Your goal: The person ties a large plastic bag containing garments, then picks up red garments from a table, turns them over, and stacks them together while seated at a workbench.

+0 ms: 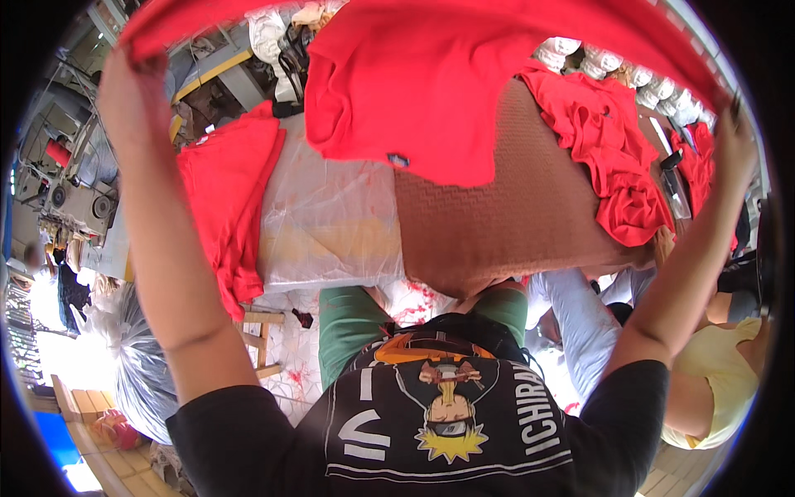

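Note:
Both my arms are raised and spread wide, with a red shirt (pixel 406 91) stretched between them across the top of the view. My left hand (pixel 132 91), slightly blurred, is closed on the cloth at the upper left. At the far right my right hand (pixel 734 137) grips the other end. The middle of the shirt hangs loose over the table, and a small dark tag (pixel 398 159) shows near its lower edge. The shirt's upper part runs out of view.
A table with a brown cover (pixel 464 224) and clear plastic sheeting (pixel 323 215) stands before me. Red garments lie flat at its left (pixel 232 190) and crumpled at its right (pixel 604 157). Sewing machines (pixel 87 203) stand left. A person in yellow (pixel 712 385) sits at right.

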A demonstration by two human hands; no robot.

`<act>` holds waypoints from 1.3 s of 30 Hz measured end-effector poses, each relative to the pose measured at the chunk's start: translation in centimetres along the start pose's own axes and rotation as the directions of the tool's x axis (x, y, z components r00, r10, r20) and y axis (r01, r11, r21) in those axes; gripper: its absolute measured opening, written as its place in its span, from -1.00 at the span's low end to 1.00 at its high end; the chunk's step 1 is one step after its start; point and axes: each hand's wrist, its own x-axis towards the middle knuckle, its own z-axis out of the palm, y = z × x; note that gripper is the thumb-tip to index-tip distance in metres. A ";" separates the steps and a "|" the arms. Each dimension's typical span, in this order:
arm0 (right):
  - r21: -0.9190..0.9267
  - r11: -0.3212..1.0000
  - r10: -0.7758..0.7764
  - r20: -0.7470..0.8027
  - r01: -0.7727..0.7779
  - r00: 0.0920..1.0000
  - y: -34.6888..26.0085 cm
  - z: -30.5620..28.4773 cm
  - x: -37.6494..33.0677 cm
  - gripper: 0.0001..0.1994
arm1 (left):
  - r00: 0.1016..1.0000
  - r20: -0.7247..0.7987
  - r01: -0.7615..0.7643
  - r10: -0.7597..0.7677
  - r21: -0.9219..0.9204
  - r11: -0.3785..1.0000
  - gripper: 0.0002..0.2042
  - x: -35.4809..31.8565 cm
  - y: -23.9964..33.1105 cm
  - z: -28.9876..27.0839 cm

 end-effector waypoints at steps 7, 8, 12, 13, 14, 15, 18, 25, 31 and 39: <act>0.020 0.898 0.368 0.513 -0.439 0.775 13.2 1.9 -22.0 -0.76 | 0.877 0.160 0.275 -0.454 0.607 0.746 -0.81 -23.7 -8.0 -6.4; -0.101 0.902 0.380 0.645 -0.420 0.663 14.0 1.5 -22.9 -0.75 | 0.754 0.233 0.214 -0.615 0.797 0.564 -0.85 -25.1 -8.3 -8.0; -0.247 0.888 0.411 0.805 -0.388 0.428 12.6 0.9 -23.7 -0.71 | 0.477 0.606 -0.170 -0.637 0.774 0.610 -0.83 -27.0 -7.5 -9.2; -0.216 0.880 0.413 0.787 -0.423 0.458 10.1 0.8 -22.4 -0.70 | 0.530 0.576 -0.145 -0.623 0.785 0.602 -0.82 -26.3 -7.1 -8.0; -0.203 0.927 0.351 0.766 -0.316 0.539 7.1 1.6 -21.4 -0.71 | 0.585 0.540 -0.122 -0.605 0.796 0.593 -0.81 -25.9 -7.0 -7.0; -0.111 0.882 0.364 0.777 -0.457 0.514 3.7 2.8 -21.5 -0.74 | 0.594 0.504 -0.021 -0.627 0.789 0.614 -0.82 -26.0 -7.4 -6.1; 0.250 0.891 0.028 0.803 -0.379 0.595 -2.6 7.9 -25.4 -0.82 | 0.577 0.478 0.135 -0.662 0.744 0.654 -0.82 -27.7 -8.5 -3.3; 0.362 0.875 -0.200 0.875 -0.320 0.441 -9.9 13.0 -33.1 -0.87 | 0.512 0.489 0.189 -0.706 0.738 0.648 -0.82 -33.9 -10.7 -1.7; 0.330 0.823 -0.065 0.863 -0.462 0.502 -9.6 13.4 -34.3 -0.85 | 0.571 0.496 0.105 -0.654 0.746 0.657 -0.83 -34.6 -10.9 -1.6; 0.356 0.839 -0.088 0.836 -0.412 0.542 -9.3 13.4 -34.7 -0.85 | 0.336 0.648 0.569 -0.684 0.439 0.696 -0.87 -31.2 -9.0 -2.6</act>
